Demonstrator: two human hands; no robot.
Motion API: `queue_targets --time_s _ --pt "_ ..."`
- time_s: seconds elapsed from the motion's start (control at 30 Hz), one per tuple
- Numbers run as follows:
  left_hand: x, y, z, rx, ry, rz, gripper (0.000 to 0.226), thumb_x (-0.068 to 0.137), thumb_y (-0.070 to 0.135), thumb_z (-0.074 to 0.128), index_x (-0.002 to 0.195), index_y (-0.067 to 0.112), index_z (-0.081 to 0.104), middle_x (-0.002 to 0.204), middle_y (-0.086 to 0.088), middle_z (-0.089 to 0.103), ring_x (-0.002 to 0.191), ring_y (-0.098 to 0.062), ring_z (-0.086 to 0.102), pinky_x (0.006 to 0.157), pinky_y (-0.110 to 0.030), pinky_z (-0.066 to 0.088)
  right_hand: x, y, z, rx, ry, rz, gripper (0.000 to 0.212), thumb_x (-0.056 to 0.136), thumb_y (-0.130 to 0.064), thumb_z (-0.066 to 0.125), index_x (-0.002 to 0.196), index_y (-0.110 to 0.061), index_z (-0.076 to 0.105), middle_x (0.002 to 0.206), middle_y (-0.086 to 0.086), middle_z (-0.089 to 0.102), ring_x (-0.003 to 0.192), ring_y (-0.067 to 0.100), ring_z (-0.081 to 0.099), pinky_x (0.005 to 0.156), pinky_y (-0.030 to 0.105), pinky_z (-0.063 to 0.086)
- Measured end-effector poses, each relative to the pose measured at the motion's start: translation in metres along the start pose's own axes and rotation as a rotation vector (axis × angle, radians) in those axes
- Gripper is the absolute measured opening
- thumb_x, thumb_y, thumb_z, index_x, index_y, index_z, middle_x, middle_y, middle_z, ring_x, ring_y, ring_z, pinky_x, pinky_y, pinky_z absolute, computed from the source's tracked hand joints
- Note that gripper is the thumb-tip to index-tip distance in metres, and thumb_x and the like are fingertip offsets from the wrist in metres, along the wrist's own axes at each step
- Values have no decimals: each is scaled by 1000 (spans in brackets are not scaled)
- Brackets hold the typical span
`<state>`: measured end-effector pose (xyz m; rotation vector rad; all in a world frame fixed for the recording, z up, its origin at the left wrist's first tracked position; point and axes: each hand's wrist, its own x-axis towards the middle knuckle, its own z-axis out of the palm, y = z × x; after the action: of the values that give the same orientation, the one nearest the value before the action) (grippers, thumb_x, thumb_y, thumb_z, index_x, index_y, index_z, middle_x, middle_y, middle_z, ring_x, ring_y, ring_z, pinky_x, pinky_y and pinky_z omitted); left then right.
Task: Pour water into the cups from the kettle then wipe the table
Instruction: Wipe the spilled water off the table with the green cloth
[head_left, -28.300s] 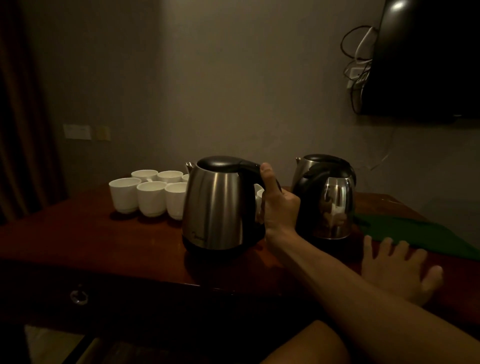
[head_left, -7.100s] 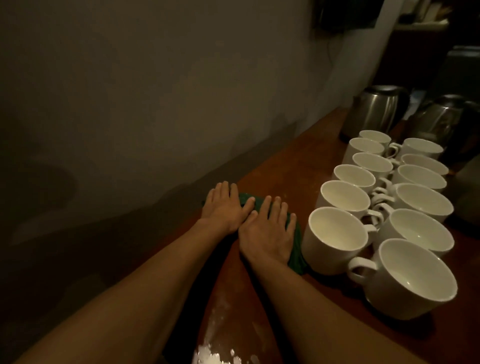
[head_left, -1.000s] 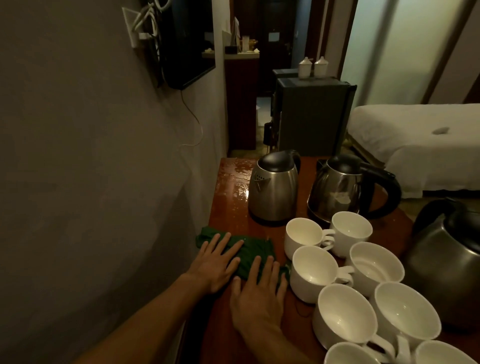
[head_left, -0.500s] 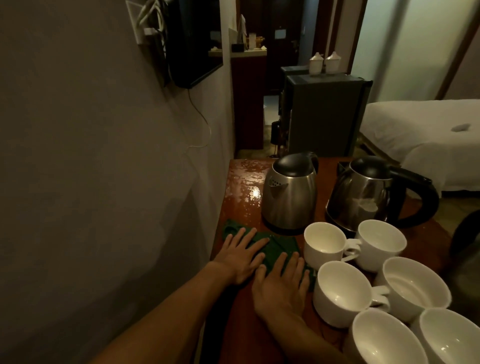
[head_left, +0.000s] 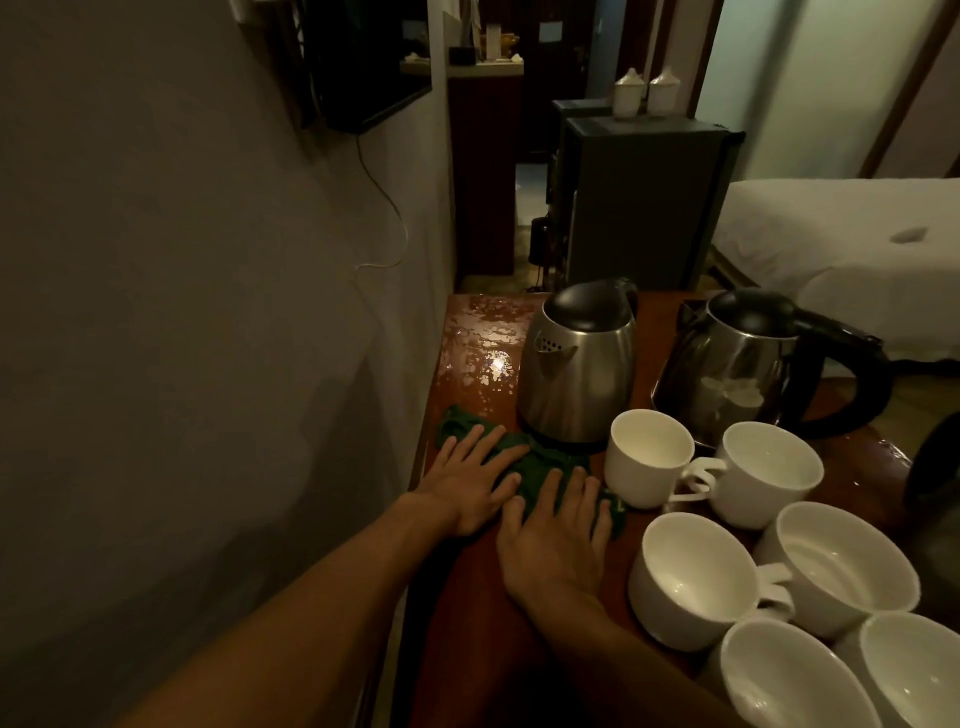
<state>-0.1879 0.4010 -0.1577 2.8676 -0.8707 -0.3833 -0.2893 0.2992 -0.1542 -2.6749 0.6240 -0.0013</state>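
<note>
A dark green cloth lies on the brown wooden table beside the wall. My left hand and my right hand press flat on it side by side, fingers straight. Just beyond the cloth stands a steel kettle with a black lid. A second steel kettle with a black handle stands to its right. Several white cups are grouped to the right of my hands. Wet patches shine on the table ahead of the cloth.
The grey wall runs close along the table's left edge. A dark round vessel sits at the right edge. Past the table's far end stand a dark mini fridge and a white bed.
Both hands have slid the cloth forward along the wall side, up against the base of the nearer kettle. The view has moved forward with them.
</note>
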Motion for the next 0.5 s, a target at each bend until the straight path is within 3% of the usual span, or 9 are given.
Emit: queue_targets --time_s 0.5 --pt "-85 13 11 35 -47 -67 54 109 46 17 159 41 -1 168 3 -17 153 -22 -20 122 -44 -11 -73 -7 -17 -45 -233 5 69 103 -52 12 159 -15 -3 166 10 -13 152 26 -16 121 48 -12"
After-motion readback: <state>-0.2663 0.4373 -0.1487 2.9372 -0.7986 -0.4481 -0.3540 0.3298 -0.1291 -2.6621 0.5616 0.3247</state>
